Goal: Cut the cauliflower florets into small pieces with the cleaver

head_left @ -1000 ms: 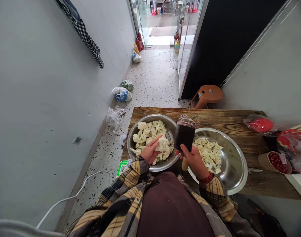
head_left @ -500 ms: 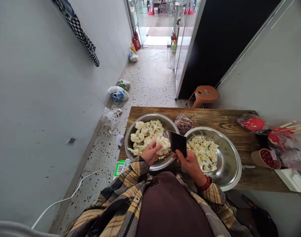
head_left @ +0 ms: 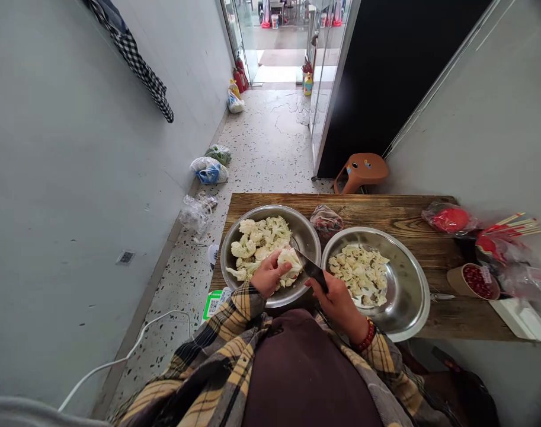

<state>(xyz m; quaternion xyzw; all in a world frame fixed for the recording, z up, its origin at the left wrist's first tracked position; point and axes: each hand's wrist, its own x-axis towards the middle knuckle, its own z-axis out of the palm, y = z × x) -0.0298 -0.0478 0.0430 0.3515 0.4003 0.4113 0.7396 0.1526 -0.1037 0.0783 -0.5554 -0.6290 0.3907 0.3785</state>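
My left hand (head_left: 268, 276) is closed around a white cauliflower piece (head_left: 290, 263), over the near right part of the left steel bowl (head_left: 306, 237). Larger cauliflower florets (head_left: 256, 240) fill much of that bowl. In my right hand (head_left: 335, 296) is a knife (head_left: 313, 270), gripped by its handle. Its dark blade points up and left, its edge at the cauliflower piece; whether it has cut in, I cannot tell. To the right, a second steel bowl (head_left: 410, 287) holds small cut cauliflower pieces (head_left: 359, 274).
Behind the bowls lies a plastic bag with dark red contents (head_left: 326, 220). A tub of red beans or berries (head_left: 477, 281), wrapped red packages (head_left: 451, 219) and white trays (head_left: 521, 317) sit at the wooden table's right. An orange stool (head_left: 362, 170) stands beyond the table; bags (head_left: 209, 170) line the left wall.
The knife has turned from showing its broad flat side to a slimmer, slanted view, and its blade has come down against the cauliflower piece. The camera view has shifted slightly.
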